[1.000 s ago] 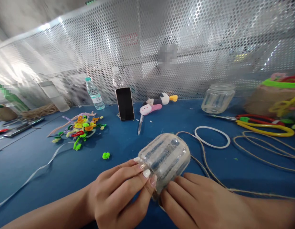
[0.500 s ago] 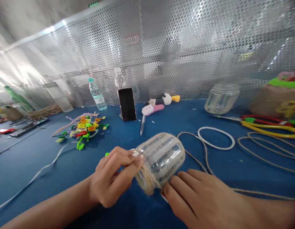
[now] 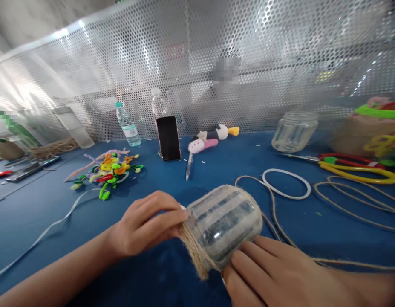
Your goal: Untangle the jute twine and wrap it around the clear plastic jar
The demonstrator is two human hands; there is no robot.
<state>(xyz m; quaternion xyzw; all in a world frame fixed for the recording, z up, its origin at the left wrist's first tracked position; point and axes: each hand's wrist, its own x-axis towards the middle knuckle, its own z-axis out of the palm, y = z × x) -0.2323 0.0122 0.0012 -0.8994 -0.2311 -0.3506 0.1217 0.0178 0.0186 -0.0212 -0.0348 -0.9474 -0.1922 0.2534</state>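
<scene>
A clear jar point(image 3: 224, 224) with pale lengthwise stripes lies tilted on its side, its base toward the upper right. Twine point(image 3: 194, 249) is wound in several turns around its neck end. My left hand point(image 3: 152, 224) grips that neck end, fingertips over the rim and thumb side hidden. Against the jar's lower side, my right hand point(image 3: 270, 273) is closed with fingers curled. A strand of twine runs from the neck into the right fingers, and a bit of something white shows beneath them. Loose twine point(image 3: 274, 209) trails behind the jar to the right.
A white ring point(image 3: 286, 183), yellow-handled scissors point(image 3: 357, 170) and an upright clear jar point(image 3: 295, 132) lie or stand right. Farther back are a phone point(image 3: 169, 138), a pen point(image 3: 189, 166) and a water bottle point(image 3: 128, 125). Colourful fuzzy pieces point(image 3: 111, 170) are piled left.
The jar has shifted slightly right and toward me, turning a little. My left fingers have straightened along its neck end. My right hand has moved slightly lower with the twine.
</scene>
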